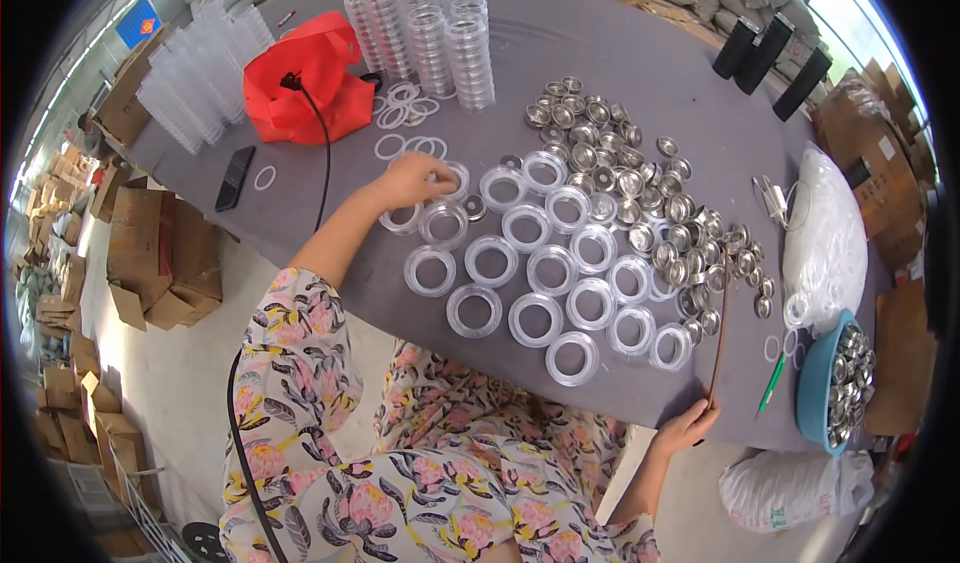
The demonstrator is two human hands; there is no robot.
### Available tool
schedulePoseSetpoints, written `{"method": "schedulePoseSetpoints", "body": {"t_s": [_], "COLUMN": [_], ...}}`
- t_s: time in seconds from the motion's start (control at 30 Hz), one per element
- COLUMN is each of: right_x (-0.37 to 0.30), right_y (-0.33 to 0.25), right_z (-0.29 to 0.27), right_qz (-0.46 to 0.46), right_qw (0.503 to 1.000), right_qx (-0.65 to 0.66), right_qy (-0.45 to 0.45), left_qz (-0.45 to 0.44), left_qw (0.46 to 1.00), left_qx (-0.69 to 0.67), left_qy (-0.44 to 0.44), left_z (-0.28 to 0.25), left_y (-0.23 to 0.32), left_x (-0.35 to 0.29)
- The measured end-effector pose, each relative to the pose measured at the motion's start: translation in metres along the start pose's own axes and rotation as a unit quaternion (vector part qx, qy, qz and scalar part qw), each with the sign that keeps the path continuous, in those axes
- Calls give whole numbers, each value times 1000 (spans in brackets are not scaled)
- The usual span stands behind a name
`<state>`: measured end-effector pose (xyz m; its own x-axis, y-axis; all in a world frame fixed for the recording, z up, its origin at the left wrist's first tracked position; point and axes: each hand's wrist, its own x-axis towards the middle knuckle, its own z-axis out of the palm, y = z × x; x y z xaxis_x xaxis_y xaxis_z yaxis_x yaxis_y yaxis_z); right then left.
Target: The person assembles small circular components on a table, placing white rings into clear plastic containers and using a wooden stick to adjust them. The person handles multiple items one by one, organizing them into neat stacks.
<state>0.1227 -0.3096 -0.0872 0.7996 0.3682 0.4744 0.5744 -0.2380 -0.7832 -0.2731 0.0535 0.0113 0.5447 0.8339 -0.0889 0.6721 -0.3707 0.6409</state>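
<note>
My left hand (415,179) reaches over the far left of the ring group, its fingers curled on a clear plastic ring (462,185). Thick clear rings (472,311) of the same sort lie in loose rows across the near middle of the table. Just right of that hand sits a small metal cup (474,207). At the table's near edge, my right hand (688,427) is closed round the lower end of a thin brown stick (719,338). The stick's far end reaches among a spread of shiny metal cups (628,183). Thin flat rings (391,147) lie beyond my left hand.
Tall stacks of clear rings (428,53) and a red bag (300,83) with a black cable stand at the back left. A dark phone (235,178) lies left. On the right are a blue basin (812,393) of metal cups, a white plastic bag (825,233), a green pen (771,383) and black cylinders (765,53).
</note>
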Motion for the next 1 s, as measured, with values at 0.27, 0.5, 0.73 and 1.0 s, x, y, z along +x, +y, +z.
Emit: {"method": "schedulePoseSetpoints", "body": {"t_s": [0.27, 0.5, 0.73, 1.0], "right_x": [0, -2, 0, -2], "right_y": [-4, -6, -8, -2], "right_z": [1, -4, -3, -1], "right_qz": [2, 18, 9, 7], "right_qw": [1000, 999, 999, 1000], "right_qx": [7, -30, -42, -19], "right_qy": [-3, 6, -6, 4], "left_qz": [-121, -262, -260, -40], "left_qw": [924, 918, 920, 835], "left_qx": [169, 145, 47, -340], "left_qy": [320, 260, 289, 431], "left_z": [-29, -30, -34, -36], "left_y": [-100, -125, -148, -80], "left_x": [35, 32, 29, 32]}}
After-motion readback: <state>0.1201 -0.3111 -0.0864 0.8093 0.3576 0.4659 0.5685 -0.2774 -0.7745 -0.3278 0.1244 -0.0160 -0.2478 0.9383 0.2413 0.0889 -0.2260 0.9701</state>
